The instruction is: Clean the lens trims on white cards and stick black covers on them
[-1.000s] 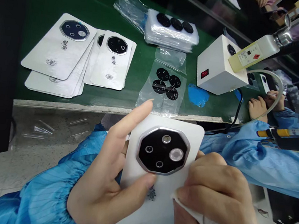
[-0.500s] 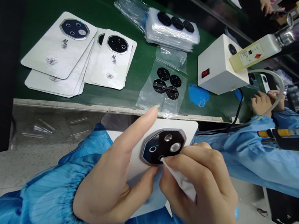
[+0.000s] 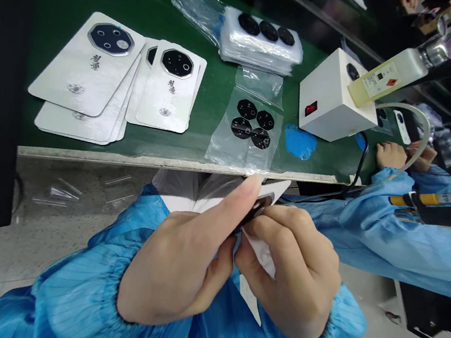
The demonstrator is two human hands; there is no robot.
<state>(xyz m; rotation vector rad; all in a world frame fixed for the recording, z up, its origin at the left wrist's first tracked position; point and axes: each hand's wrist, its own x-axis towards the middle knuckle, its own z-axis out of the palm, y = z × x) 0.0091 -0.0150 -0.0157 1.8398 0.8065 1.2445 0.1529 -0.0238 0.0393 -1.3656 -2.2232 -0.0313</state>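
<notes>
1. Wiping looks like the step we're on here. The white back cover (image 3: 278, 187) sits dead centre of the frame, just below the front edge of the green worktop (image 3: 195, 145), tipped nearly edge-on to us and held over the lap.
2. Our left hand (image 3: 177, 274) has its fingers wrapped round the back cover, index finger stretched up along its top edge.
3. Our right hand (image 3: 290, 273) has its fingers pinched on a white wipe (image 3: 259, 252), pressing it against the camera bump (image 3: 261, 203). Only a dark sliver of the camera bump shows, so we can't tell how clean the glass is.
4. Next move, as we read it, calls for a light touch: a steady left-hand grip, wipe flat on the lenses, bare fingertips off the glass.
5. Around us:
   - the stack of covers (image 3: 91, 77), upper left
   - the bag of black lens pieces (image 3: 250, 130), just above centre
   - the white box (image 3: 331, 103), upper right
   - a co-worker's hand (image 3: 389, 154), at the right edge, well apart from ours
</notes>
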